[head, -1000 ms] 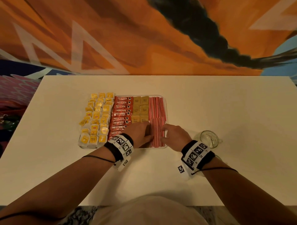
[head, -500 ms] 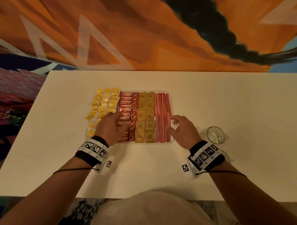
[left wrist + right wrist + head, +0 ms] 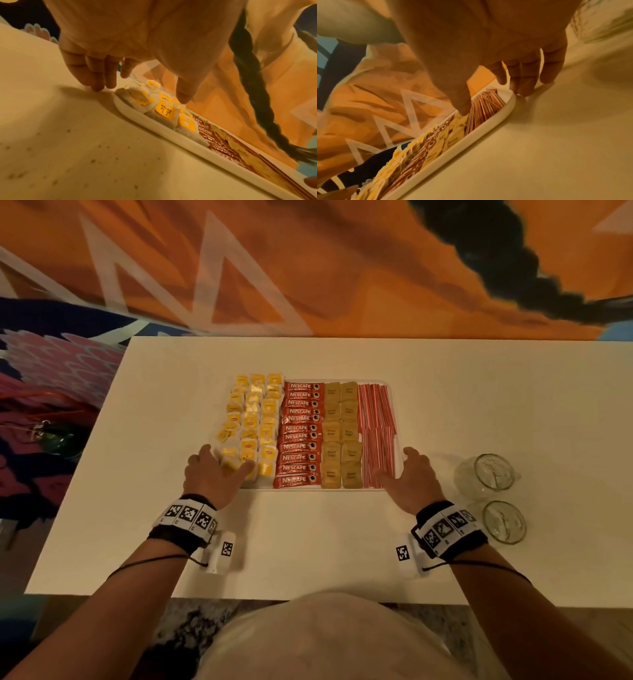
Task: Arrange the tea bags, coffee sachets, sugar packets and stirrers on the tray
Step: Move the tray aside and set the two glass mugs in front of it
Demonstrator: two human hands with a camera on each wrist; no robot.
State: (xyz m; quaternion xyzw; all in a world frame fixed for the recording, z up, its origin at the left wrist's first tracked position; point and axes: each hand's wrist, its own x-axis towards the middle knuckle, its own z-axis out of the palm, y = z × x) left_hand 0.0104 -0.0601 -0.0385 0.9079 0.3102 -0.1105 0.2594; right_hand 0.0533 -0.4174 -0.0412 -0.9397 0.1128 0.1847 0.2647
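A white tray (image 3: 342, 489) lies on the table, filled in columns: yellow tea bags (image 3: 253, 422) at the left, red coffee sachets (image 3: 301, 436), brown sugar packets (image 3: 340, 436), and red-striped stirrers (image 3: 376, 433) at the right. My left hand (image 3: 227, 460) is at the tray's near left corner. Its fingers (image 3: 97, 86) touch the table beside the rim (image 3: 154, 125) and its thumb hovers over the tea bags (image 3: 164, 109). My right hand (image 3: 394, 465) is at the near right corner, with fingers (image 3: 523, 89) outside the rim (image 3: 488, 127) and the thumb on the stirrers (image 3: 484, 108).
Two empty glass jars (image 3: 486, 475) (image 3: 503, 522) stand just right of my right wrist. The white table (image 3: 479, 405) stretches wide on both sides of the tray. A colourful rug covers the floor beyond it.
My left hand slid left from the coffee sachets to the tray's near left corner. My right hand shifted right from the stirrers to the near right corner.
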